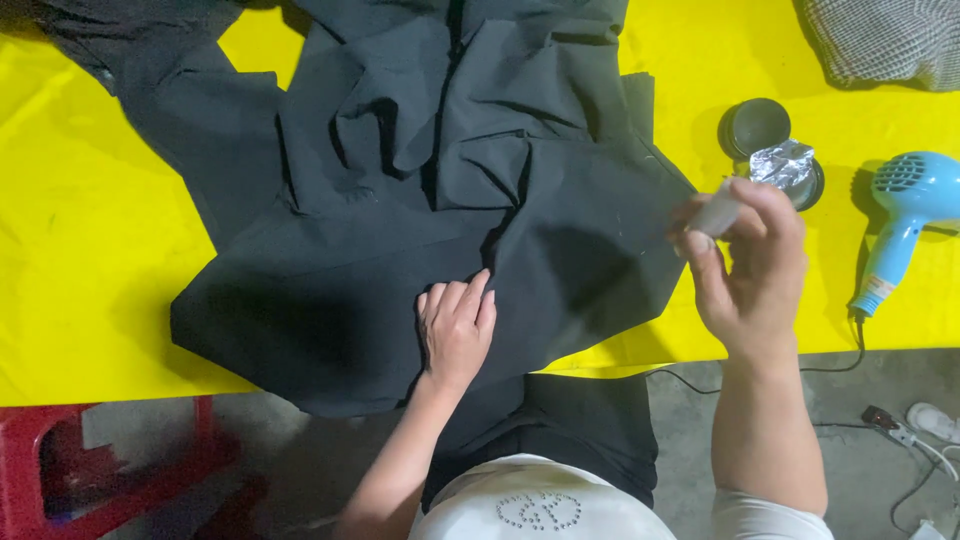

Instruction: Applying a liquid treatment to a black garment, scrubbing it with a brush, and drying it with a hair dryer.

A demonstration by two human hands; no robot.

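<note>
Flatly, left hand (pixel 457 325) presses black cloth (pixel 400 200).

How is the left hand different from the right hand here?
The left hand lies flat, palm down, pressing the black fabric; the right hand is raised above the yellow table. The left holds nothing; the right pinches a small pale object. Both are bare.

Two bare hands, one flat, one raised

The left hand (pixel 457 327) lies palm-down, fingers together; the right hand (pixel 750 262) hovers higher, fingers pinched closed, forearm upright.
</note>
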